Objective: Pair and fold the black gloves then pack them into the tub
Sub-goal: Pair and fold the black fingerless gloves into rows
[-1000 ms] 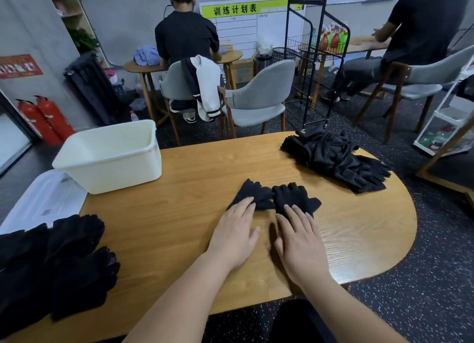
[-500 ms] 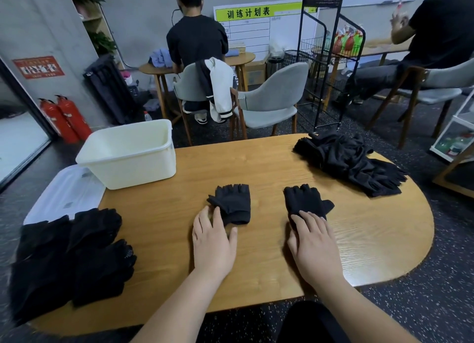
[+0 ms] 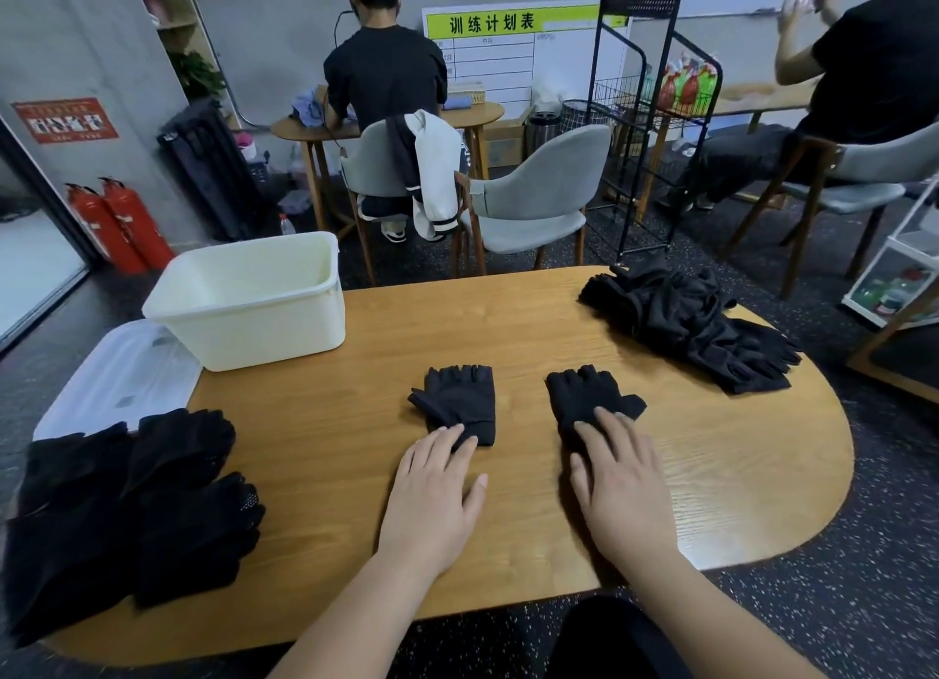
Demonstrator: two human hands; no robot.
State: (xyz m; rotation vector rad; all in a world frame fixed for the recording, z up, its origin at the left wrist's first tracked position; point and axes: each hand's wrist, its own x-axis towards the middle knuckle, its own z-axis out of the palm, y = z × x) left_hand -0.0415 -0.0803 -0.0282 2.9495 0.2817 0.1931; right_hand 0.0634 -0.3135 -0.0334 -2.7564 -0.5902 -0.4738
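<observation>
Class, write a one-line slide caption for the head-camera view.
Left hand touches the left fingerless glove, right hand the right fingerless glove, apart on the wooden table near the cream tub.

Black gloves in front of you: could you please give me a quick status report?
Left hand flat, fingertips on left glove; right hand flat on right glove. Gloves apart, unfolded. Tub looks empty, path clear.

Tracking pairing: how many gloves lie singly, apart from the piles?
2: left glove touched by the left hand, right glove by the right hand. Piles may hide others.
</observation>
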